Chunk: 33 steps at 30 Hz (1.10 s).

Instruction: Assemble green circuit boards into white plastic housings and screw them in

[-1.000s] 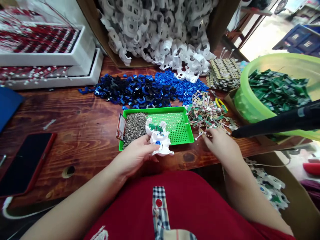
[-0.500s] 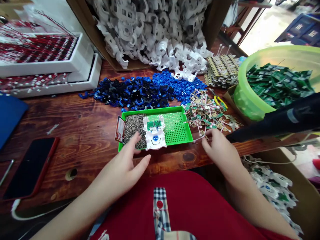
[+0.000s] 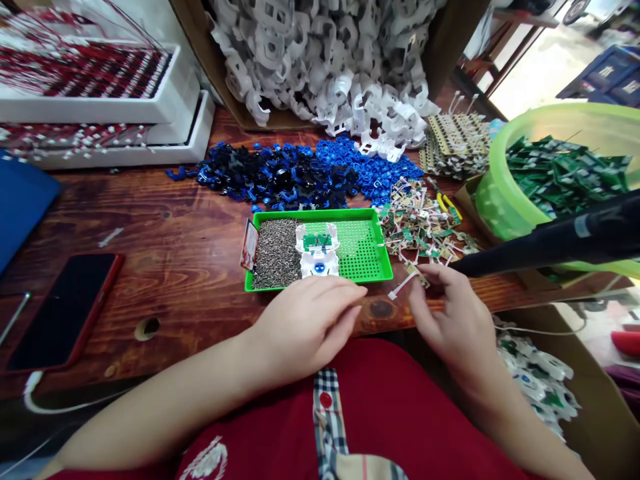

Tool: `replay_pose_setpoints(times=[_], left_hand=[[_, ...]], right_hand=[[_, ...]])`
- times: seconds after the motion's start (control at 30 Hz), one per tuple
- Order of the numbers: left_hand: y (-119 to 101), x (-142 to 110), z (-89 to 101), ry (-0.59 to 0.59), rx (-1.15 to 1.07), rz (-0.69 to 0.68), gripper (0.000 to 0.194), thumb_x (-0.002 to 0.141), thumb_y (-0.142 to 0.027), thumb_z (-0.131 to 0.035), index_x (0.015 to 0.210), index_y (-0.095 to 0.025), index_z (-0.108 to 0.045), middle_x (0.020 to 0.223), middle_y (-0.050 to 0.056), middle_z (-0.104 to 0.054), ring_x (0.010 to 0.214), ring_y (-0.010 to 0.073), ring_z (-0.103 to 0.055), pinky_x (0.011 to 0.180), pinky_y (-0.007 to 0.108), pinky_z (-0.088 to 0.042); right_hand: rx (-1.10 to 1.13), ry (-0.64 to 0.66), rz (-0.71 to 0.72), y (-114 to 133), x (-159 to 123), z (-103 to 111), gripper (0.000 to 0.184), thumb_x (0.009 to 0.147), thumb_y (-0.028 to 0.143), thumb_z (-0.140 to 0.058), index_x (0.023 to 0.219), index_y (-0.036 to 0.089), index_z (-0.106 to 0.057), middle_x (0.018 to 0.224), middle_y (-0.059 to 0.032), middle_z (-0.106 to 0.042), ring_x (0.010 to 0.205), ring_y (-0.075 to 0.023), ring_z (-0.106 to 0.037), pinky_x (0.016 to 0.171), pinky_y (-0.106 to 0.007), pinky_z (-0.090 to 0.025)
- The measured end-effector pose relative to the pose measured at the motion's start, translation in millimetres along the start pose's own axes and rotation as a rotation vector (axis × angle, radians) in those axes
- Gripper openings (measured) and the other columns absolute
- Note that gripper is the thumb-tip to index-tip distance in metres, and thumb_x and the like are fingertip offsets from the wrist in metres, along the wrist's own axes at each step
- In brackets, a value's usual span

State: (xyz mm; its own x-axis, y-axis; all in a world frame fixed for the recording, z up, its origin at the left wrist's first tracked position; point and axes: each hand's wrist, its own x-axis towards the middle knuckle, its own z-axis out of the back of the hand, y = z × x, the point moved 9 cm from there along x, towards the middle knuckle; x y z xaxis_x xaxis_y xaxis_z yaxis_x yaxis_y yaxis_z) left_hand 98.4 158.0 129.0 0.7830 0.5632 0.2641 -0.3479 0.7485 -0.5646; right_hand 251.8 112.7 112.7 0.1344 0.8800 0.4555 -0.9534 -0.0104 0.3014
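My right hand (image 3: 447, 308) pinches a small circuit board (image 3: 418, 275) with a short white connector cable at the tray's right front corner. My left hand (image 3: 313, 319) is stretched out toward the right, holding nothing that shows, its fingers just in front of the green tray (image 3: 390, 272). On the tray lies a white plastic housing (image 3: 307, 263) in two parts. A green circuit board (image 3: 320, 241) sits in its rear part and a blue round piece in its front part, whose near edge my left hand hides. Many small screws (image 3: 277, 255) fill the tray's left side.
Loose boards with cables (image 3: 420, 223) are heaped right of the tray, beside yellow-handled pliers (image 3: 443, 202). Blue and black parts (image 3: 280, 175) lie behind it. White shells (image 3: 340, 80) fill a box at the back. A green tub (image 3: 493, 193), a dark tube (image 3: 560, 240) and a phone (image 3: 65, 313) flank the workspace.
My left hand has swung right, from over the screws to in front of the housing. My right hand has drawn the small board with its cable away from the heap, slightly toward me.
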Motion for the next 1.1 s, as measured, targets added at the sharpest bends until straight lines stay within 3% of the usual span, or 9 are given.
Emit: replay_pose_setpoints(times=[0.13,0.27,0.4,0.6,0.7,0.8,0.9,1.1], left_hand=[[-10,9,-9.3,0.047,-0.082,-0.019,0.030,0.086,-0.018,-0.045,0.113,-0.012,-0.055,0.112,0.012,-0.064,0.104,0.0228,-0.059,0.091,0.035,-0.047],[3,2,0.4,-0.049,-0.237,0.088,0.033,0.083,-0.011,-0.043,0.115,-0.015,-0.051,0.111,0.011,-0.063,0.103,0.0207,-0.059,0.091,0.034,-0.047],[25,-15,6.7,-0.145,-0.526,0.271,0.028,0.083,-0.014,-0.051,0.110,-0.017,-0.053,0.104,0.008,-0.065,0.095,0.0179,-0.062,0.084,0.029,-0.051],[50,-33,-2.8,-0.200,-0.749,0.540,0.024,0.082,-0.027,-0.059,0.105,-0.019,-0.060,0.095,0.006,-0.068,0.090,0.0184,-0.063,0.074,0.026,-0.052],[53,-36,0.5,-0.251,-0.825,0.545,0.021,0.083,-0.024,-0.058,0.103,-0.019,-0.061,0.093,0.004,-0.068,0.082,0.0148,-0.063,0.071,0.023,-0.051],[55,-37,3.3,-0.285,-0.894,0.538,0.019,0.083,-0.022,-0.057,0.101,-0.019,-0.063,0.093,0.004,-0.069,0.081,0.0138,-0.064,0.073,0.022,-0.051],[55,-38,4.9,-0.325,-0.931,0.523,0.018,0.083,-0.020,-0.056,0.100,-0.018,-0.064,0.099,0.005,-0.070,0.091,0.0159,-0.064,0.083,0.025,-0.050],[55,-39,-1.3,-0.283,-0.898,0.527,0.022,0.085,-0.021,-0.055,0.105,-0.018,-0.062,0.103,0.005,-0.069,0.093,0.0162,-0.065,0.085,0.026,-0.051]], right_hand=[[0.185,0.041,0.326,54,5,-1,0.043,0.079,0.017,-0.054,0.120,0.019,-0.041,0.091,-0.0059,-0.063,0.073,-0.0140,-0.061,0.064,-0.026,-0.052],[0.344,0.096,0.398,76,16,-4,0.057,0.078,0.015,-0.054,0.131,0.016,-0.031,0.092,-0.0074,-0.060,0.077,-0.0157,-0.059,0.066,-0.029,-0.053],[0.540,0.209,0.422,85,15,-13,0.060,0.078,0.011,-0.052,0.133,0.021,-0.029,0.095,-0.0052,-0.059,0.083,-0.0139,-0.058,0.071,-0.028,-0.053],[0.716,0.120,0.351,79,11,-19,0.061,0.074,0.005,-0.057,0.129,0.024,-0.035,0.094,-0.0023,-0.057,0.084,-0.0104,-0.058,0.076,-0.024,-0.052],[0.826,0.111,0.117,59,16,-29,0.045,0.074,0.010,-0.061,0.115,0.023,-0.046,0.096,-0.0032,-0.054,0.086,-0.0114,-0.057,0.077,-0.026,-0.052],[1.057,0.290,-0.113,50,17,-50,0.030,0.080,0.019,-0.059,0.108,0.022,-0.050,0.095,-0.0038,-0.058,0.084,-0.0112,-0.060,0.074,-0.025,-0.055],[1.206,0.392,-0.142,58,15,-57,0.020,0.080,0.019,-0.059,0.100,0.021,-0.054,0.088,-0.0020,-0.063,0.079,-0.0103,-0.064,0.072,-0.023,-0.056],[1.263,0.283,-0.108,64,14,-50,0.029,0.077,0.009,-0.060,0.102,0.023,-0.054,0.089,-0.0001,-0.065,0.077,-0.0082,-0.065,0.069,-0.018,-0.057]])
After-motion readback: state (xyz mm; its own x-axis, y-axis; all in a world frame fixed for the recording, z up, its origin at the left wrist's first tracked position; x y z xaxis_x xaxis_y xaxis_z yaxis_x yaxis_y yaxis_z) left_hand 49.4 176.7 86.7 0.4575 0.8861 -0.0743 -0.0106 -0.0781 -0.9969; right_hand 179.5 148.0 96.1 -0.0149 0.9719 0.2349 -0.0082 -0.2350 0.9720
